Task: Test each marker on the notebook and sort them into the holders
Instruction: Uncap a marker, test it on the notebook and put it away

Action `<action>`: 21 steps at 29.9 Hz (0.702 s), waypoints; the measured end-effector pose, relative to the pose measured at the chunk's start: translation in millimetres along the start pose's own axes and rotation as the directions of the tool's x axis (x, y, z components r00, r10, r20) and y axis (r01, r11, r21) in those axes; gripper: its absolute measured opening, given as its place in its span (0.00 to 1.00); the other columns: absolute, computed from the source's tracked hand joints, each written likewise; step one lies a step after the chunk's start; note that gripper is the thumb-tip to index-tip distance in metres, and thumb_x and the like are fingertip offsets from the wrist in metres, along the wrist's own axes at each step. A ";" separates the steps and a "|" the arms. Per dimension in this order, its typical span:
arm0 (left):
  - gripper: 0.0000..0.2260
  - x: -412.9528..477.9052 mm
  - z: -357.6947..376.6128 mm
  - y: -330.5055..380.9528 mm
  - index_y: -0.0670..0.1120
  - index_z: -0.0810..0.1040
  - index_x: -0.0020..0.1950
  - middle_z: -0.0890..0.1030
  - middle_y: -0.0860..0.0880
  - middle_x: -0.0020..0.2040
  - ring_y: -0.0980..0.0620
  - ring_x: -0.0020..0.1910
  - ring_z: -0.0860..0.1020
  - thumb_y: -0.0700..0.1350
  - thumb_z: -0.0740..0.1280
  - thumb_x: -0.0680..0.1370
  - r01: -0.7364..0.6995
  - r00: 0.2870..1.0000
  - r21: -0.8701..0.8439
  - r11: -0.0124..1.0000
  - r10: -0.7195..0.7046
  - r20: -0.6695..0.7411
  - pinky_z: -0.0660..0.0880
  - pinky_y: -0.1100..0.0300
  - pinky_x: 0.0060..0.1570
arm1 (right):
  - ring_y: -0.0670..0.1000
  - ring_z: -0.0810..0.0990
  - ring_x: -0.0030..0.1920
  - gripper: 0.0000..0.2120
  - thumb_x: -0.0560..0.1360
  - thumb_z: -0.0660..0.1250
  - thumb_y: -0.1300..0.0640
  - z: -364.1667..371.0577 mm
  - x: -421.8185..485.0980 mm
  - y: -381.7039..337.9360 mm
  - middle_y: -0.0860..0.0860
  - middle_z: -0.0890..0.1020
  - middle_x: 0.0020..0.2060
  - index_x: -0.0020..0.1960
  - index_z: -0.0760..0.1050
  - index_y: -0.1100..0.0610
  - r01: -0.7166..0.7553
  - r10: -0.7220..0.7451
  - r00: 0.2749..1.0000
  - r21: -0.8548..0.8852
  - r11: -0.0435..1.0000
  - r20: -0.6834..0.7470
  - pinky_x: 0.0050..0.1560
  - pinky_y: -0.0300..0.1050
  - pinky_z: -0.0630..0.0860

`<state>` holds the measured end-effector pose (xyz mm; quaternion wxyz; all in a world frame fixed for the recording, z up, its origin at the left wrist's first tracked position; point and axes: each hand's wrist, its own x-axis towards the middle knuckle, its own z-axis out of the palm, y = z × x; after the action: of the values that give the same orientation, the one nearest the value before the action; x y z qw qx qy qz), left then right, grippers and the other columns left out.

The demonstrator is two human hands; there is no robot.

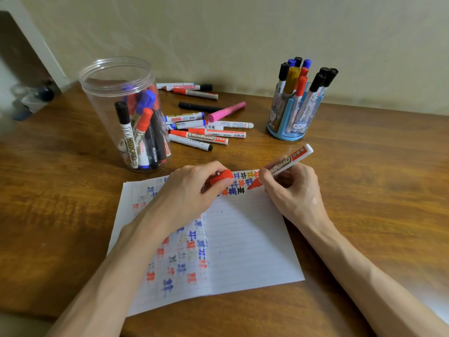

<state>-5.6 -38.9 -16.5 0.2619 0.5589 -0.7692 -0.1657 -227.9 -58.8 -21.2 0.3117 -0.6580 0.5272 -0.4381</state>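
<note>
Both hands point(194, 188) point(291, 188) curl, gripping red cap point(221, 177) and marker point(286, 162).

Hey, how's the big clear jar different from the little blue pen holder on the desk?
The clear jar is taller and wider than the blue holder. The clear jar is plain see-through plastic; the blue holder has a blue frame and cartoon-printed panels. The jar's markers sit below its rim, while the blue holder's markers poke out above its top. Both stand upright on the wooden table and hold capped markers.
</note>
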 end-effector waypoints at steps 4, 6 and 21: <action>0.18 -0.3 -0.4 0.7 0.55 0.78 0.61 0.83 0.57 0.54 0.63 0.46 0.80 0.63 0.59 0.80 0.003 1.000 -0.009 1.000 -0.003 0.001 0.79 0.64 0.42 | 0.40 0.86 0.40 0.05 0.78 0.72 0.56 1.1 -0.7 -0.3 0.45 0.86 0.42 0.44 0.80 0.56 0.029 -0.029 1.000 -0.050 0.998 0.003 0.37 0.33 0.80; 0.17 -0.4 -1.1 1.2 0.55 0.78 0.60 0.83 0.58 0.53 0.64 0.46 0.79 0.63 0.60 0.80 0.011 1.000 -0.012 1.000 -0.011 -0.001 0.78 0.66 0.41 | 0.40 0.85 0.40 0.05 0.78 0.72 0.56 1.1 -0.5 0.6 0.44 0.86 0.42 0.44 0.80 0.55 0.025 -0.026 0.999 -0.055 0.998 -0.034 0.37 0.32 0.79; 0.18 -0.7 -1.4 1.3 0.55 0.78 0.61 0.83 0.58 0.53 0.67 0.44 0.78 0.63 0.59 0.79 -0.004 1.000 -0.014 1.000 0.005 0.006 0.73 0.71 0.38 | 0.46 0.86 0.39 0.05 0.79 0.71 0.55 0.9 1.4 3.2 0.45 0.87 0.40 0.44 0.81 0.53 0.067 -0.066 0.998 -0.023 0.998 0.020 0.39 0.38 0.81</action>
<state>-5.7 -37.8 -14.8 0.2639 0.5548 -0.7700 -0.1721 -228.4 -61.0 -24.0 0.2942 -0.6830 0.5070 -0.4357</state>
